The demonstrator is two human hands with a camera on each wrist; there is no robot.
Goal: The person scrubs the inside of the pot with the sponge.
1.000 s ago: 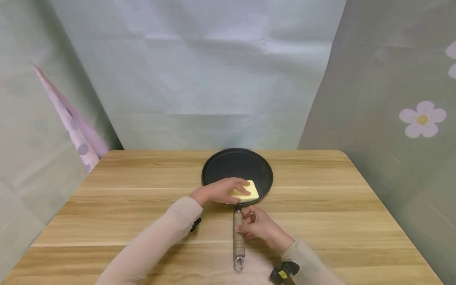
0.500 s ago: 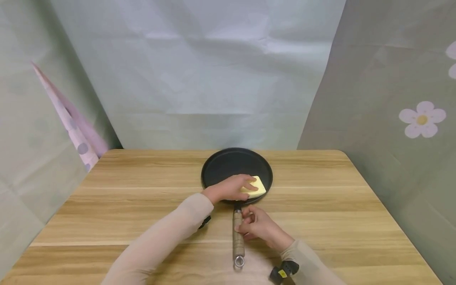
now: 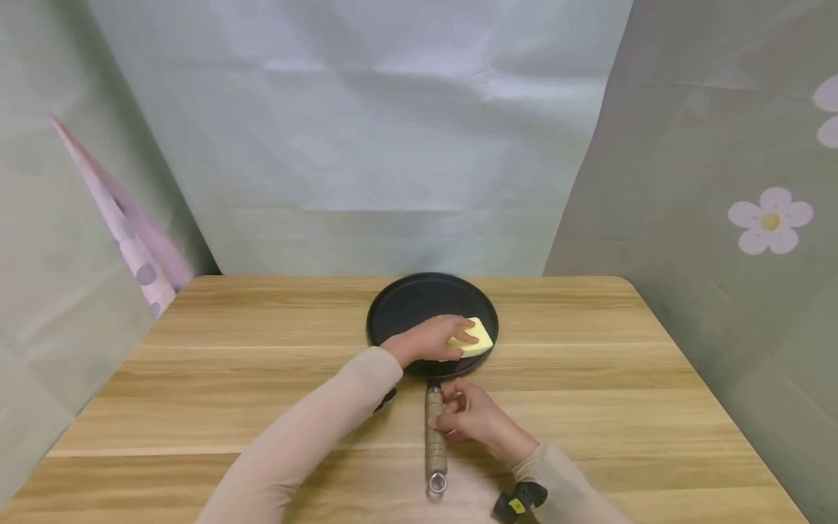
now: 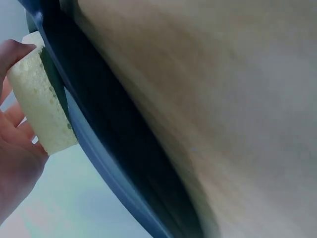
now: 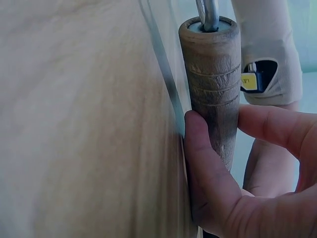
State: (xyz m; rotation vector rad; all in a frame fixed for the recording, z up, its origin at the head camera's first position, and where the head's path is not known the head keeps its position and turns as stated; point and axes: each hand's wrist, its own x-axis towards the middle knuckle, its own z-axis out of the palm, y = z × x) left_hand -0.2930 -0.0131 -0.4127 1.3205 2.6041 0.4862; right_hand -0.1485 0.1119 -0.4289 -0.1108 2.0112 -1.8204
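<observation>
Under my left hand part of the yellow sponge is hidden, fingers pinching it in the black pan, while my right hand grips the wooden handle.

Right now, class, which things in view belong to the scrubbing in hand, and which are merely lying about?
In use:
- yellow sponge, gripped by the left hand
- black pan under it
- wooden pan handle, gripped by the right hand

Merely there:
- wooden table
- pink dotted cloth
- flower-print backdrop
</observation>
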